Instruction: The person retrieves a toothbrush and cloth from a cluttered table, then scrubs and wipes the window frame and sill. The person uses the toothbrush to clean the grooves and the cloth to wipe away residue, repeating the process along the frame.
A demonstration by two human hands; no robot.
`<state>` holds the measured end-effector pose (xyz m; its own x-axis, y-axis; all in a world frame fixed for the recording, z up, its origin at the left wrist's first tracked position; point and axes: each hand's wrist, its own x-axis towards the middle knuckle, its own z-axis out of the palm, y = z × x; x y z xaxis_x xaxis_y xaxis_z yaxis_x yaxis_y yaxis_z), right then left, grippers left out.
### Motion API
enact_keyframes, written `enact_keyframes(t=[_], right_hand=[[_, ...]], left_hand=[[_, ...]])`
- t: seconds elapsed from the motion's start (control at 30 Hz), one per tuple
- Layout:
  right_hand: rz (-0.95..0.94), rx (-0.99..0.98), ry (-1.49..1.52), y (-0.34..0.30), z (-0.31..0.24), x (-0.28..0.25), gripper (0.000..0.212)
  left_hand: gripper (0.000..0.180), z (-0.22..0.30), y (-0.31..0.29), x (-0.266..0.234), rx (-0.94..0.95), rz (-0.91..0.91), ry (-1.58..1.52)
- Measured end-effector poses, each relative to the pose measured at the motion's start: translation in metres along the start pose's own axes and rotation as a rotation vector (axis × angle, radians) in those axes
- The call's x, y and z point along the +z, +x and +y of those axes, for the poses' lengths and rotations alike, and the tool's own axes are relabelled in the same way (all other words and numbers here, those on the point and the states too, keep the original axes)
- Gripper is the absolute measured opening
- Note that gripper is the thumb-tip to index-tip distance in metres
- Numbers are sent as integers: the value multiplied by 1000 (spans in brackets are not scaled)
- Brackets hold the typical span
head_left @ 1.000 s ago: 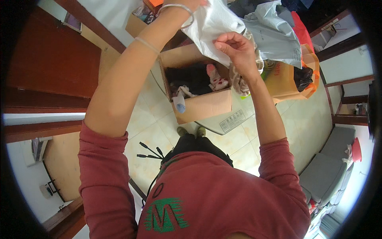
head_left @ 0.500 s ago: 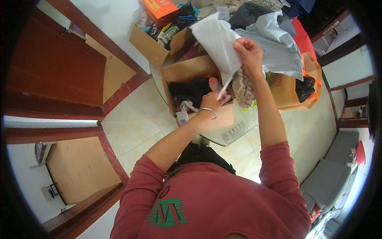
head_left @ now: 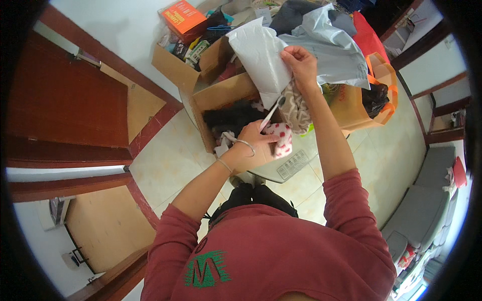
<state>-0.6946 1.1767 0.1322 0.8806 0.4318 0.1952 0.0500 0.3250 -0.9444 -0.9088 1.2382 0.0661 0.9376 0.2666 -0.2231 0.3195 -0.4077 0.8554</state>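
Note:
In my left hand (head_left: pixel 252 137) is a toothbrush (head_left: pixel 271 114) with a pale handle, its dark bristles pointing up and away. That hand is closed over an open cardboard box (head_left: pixel 225 91). A white fluffy cloth with red spots (head_left: pixel 284 141) lies against its fingers; whether they grip it too I cannot tell. A black furry item (head_left: pixel 228 116) lies inside the box. My right hand (head_left: pixel 301 64) pinches the edge of a white plastic pouch (head_left: pixel 258 56), which hangs above the box's far side. Beside the box is a beige patterned cloth (head_left: pixel 296 109).
A second cardboard box (head_left: pixel 173 66) with an orange carton (head_left: pixel 184 19) stands behind at the left. Farther right are a silver-grey plastic bag (head_left: pixel 334 55) and an orange-handled paper bag (head_left: pixel 354 108). The glass table's rounded edge (head_left: pixel 273 176) lies nearest me; a grey sofa (head_left: pixel 419 215) stands right.
My left hand has come up and nearer with the toothbrush, whose head now shows. The red-spotted cloth has come out over the box's near edge. My right hand still holds the pouch.

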Motion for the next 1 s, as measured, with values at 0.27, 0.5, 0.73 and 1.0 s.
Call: enact_keyframes(t=[0.27,0.5,0.73,1.0], right_hand=[[25,4,35,-2,6,-4,12],[39,18,22,0,6,-5,13],[67,-3,-23,-1,7,-12,14],[132,1,-85,3,6,-7,11]], left_hand=[[15,-3,-1,-14,38,184,-389],[21,-11,0,13,28,172,125],[16,47,-13,-113,204,754,-151],[19,75,-43,-159,115,375,-237]])
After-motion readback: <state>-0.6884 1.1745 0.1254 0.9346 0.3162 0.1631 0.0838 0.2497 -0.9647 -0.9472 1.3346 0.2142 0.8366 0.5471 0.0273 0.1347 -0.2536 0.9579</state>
